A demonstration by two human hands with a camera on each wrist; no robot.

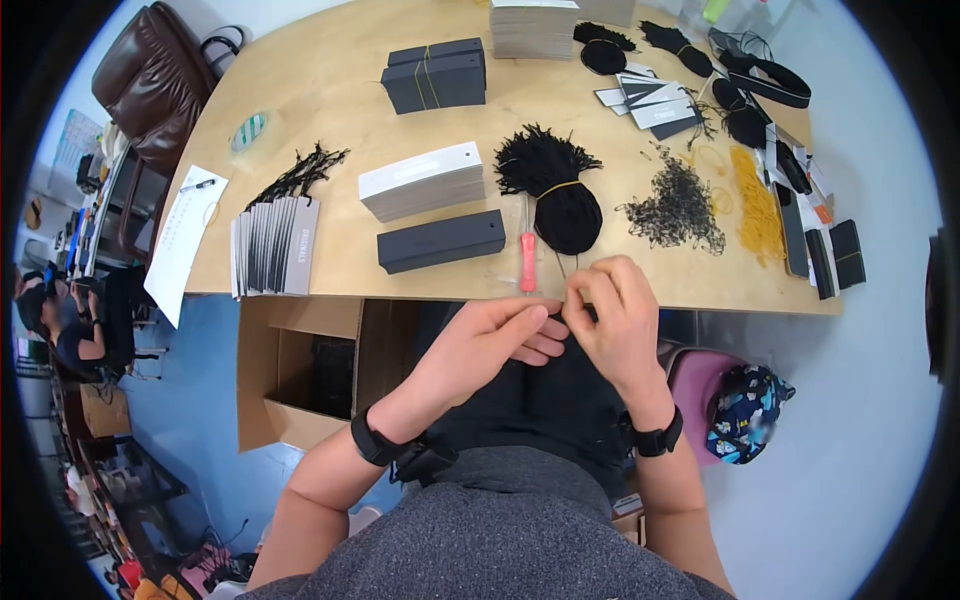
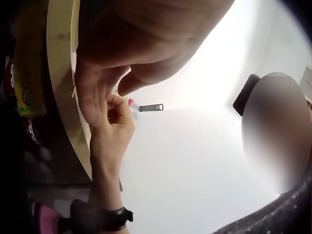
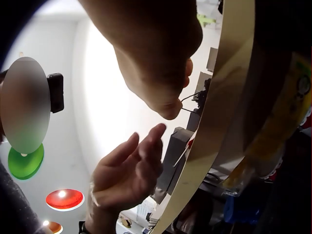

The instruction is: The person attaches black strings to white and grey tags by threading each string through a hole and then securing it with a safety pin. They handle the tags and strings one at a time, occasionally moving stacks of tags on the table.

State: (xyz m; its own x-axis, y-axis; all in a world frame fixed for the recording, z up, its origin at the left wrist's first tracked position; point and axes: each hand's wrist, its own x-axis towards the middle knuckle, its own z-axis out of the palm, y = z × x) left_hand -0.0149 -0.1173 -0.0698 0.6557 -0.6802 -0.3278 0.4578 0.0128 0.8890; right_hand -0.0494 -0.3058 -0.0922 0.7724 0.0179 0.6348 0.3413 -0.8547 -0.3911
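Just past the table's front edge, my right hand (image 1: 618,318) pinches thin black cord between thumb and fingertips. In the right wrist view the cord (image 3: 189,96) runs from the fingertips toward the table. Close to it, my left hand (image 1: 490,340) has its fingers loosely extended; the right wrist view shows its thumb and index finger apart. Ahead of the hands lies a bundle of black cords (image 1: 570,222), tied with a yellow rubber band. Beside the bundle is a pink-handled tool (image 1: 528,262) with a thin metal shaft. A stack of black tags (image 1: 440,241) lies left of the tool.
A stack of pale tags (image 1: 420,183) stands behind the black ones. Fanned tags with cords (image 1: 275,245) lie at left. To the right are a pile of small black pins (image 1: 675,208) and yellow rubber bands (image 1: 757,205). Below the edge sits a cardboard box (image 1: 258,380).
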